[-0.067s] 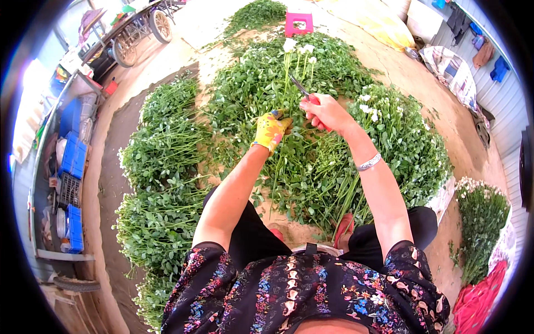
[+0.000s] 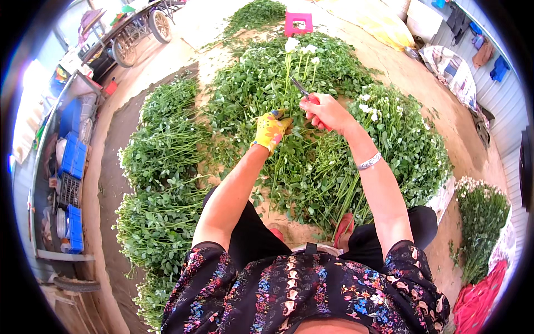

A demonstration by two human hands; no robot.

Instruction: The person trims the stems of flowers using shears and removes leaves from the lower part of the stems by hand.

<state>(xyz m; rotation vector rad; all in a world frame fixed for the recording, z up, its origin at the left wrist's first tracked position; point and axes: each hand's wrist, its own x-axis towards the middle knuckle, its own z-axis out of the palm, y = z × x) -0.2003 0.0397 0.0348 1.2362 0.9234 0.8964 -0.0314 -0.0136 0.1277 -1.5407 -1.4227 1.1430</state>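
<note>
My left hand (image 2: 271, 131), in a yellow patterned glove, is closed around a flower stem. White flowers (image 2: 291, 45) on pale green stalks rise just beyond the glove. My bare right hand (image 2: 325, 113) grips a pair of red-handled scissors (image 2: 299, 86), its dark blades pointing up and left beside the stalks. Whether the blades touch a stalk I cannot tell. Below both hands spreads a heap of leafy cut stems (image 2: 311, 167). More white blooms (image 2: 371, 108) lie on the pile to the right of my right hand.
Bundled stems (image 2: 161, 206) line a dark sheet (image 2: 114, 234) on the left. A pink plastic stool (image 2: 298, 24) stands beyond the heap. Blue crates (image 2: 73, 156) fill a rack at far left, near a wheeled cart (image 2: 123, 50). Another flower bunch (image 2: 481, 222) lies at right.
The white flower heads have swayed very slightly to the right. Both hands and the scissors stay practically where they were.
</note>
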